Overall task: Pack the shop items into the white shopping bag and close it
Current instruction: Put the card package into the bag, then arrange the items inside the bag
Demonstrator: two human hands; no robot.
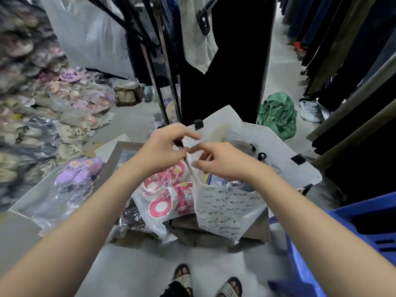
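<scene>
Shop floor btw. clothes racks: white shopping bag stands open at centre, wrapped goods inside. L hand and R hand each pinch its near-left rim, fingertips nearly meeting. Touching bag's left side: pink slippers pkt.

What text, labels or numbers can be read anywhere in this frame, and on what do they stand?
Repeated black script word on the white shopping bag: starts with "H", the rest is too blurred to read.
Dark print on the white object on the floor at far right: too small and blurred to read.
No other legible text.
</scene>
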